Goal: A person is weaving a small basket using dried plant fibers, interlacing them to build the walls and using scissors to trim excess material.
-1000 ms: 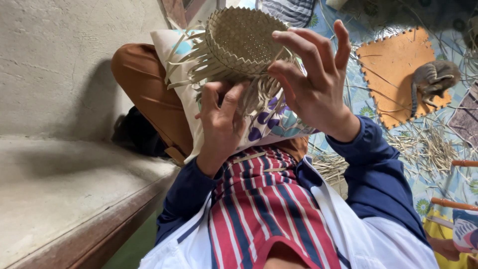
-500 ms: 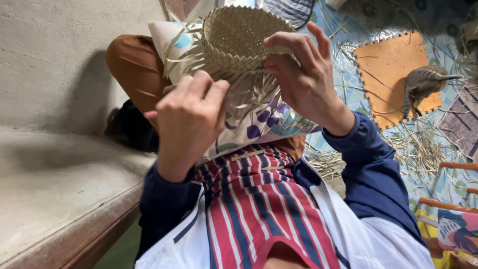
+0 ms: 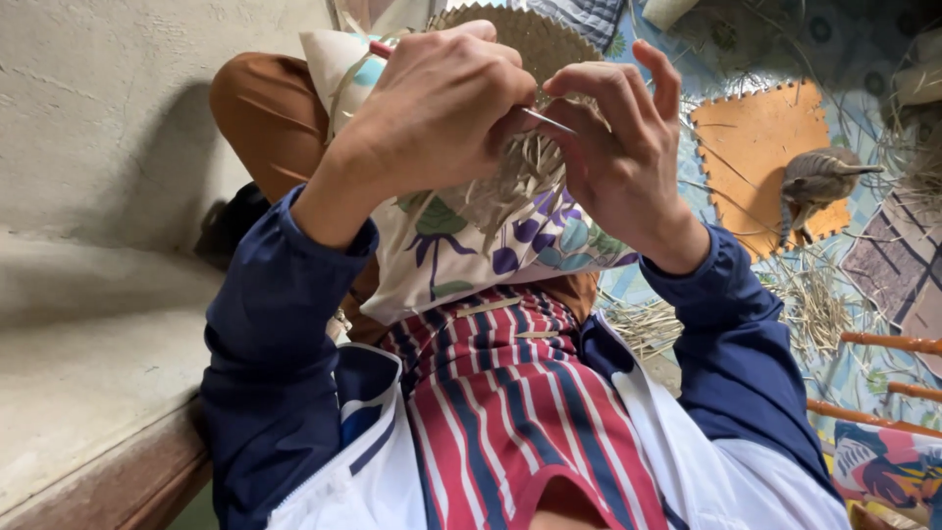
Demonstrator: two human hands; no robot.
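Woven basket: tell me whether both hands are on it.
Yes, the left hand and right hand both grasp the woven basket.

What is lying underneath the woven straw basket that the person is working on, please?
A floral cushion on the lap lies under the woven basket, with loose straw ends hanging onto it. The left hand and right hand cover the basket's middle, hiding where they touch.

Counts: 2 hands, left hand (image 3: 432,108) and right hand (image 3: 618,157), both on 1 woven straw basket (image 3: 549,44). 1 floral cushion (image 3: 461,236) under it. 1 orange foam mat (image 3: 760,147), 1 bird (image 3: 819,182) on it. Loose straw strips (image 3: 805,294): too many to count.
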